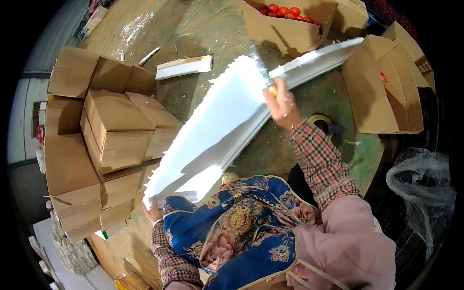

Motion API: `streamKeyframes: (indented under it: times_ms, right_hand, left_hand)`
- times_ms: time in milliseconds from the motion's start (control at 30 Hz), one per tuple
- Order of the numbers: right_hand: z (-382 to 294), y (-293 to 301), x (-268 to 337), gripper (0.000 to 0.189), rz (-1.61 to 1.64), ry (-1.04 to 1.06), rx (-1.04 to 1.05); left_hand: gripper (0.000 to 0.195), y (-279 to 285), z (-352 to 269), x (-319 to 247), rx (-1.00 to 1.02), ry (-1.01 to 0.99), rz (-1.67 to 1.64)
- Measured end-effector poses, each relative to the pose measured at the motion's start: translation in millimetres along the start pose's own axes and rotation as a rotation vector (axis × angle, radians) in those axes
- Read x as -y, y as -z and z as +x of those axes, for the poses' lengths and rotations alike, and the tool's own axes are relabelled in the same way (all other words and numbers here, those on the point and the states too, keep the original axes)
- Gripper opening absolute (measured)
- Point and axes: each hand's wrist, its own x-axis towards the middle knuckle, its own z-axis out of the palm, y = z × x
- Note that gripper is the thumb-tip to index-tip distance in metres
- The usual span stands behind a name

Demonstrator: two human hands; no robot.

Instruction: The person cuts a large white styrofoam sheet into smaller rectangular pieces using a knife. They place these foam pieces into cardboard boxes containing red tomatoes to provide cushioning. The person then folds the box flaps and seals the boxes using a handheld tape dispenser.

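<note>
A long white foam board [214, 119] slants across the view before my body, its left edge ragged and crumbly. My left hand [153, 211] grips its near lower-left corner. At the board's far end my right hand [282, 103] is closed on the handle of a blade-like tool [261, 67], blurred, with its blade over the board's edge. Behind that hand a second white foam piece [319, 59] reaches towards the carton on the right. A short foam strip [185, 67] lies on the floor beyond the board.
Stacked cardboard boxes [125, 123] stand at left. An open carton [286, 30] of tomatoes is at the top, another open carton [377, 87] at right. A tape roll [320, 121] lies near my right forearm; clear plastic film [422, 185] hangs at far right.
</note>
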Motion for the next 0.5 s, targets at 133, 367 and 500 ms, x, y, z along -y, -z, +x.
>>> streamKeyframes:
  times_ms: [133, 367, 500]
  right_hand:
    - [-22.1, -7.7, -2.3, 0.026, -0.147, -0.061, 0.295]
    - [-17.7, -51.2, 16.1, 0.024, -0.442, -0.199, 0.481]
    - [-20.2, -37.0, 6.5, 0.024, -0.499, -0.227, 0.43]
  left_hand:
    - [0.059, -91.3, -9.2, -86.8, 0.107, 0.361, -0.949]
    - [0.061, -86.7, 7.9, -30.5, 0.113, 0.083, -0.513]
    - [0.048, -117.9, 8.6, -84.4, 0.191, 0.168, -0.67]
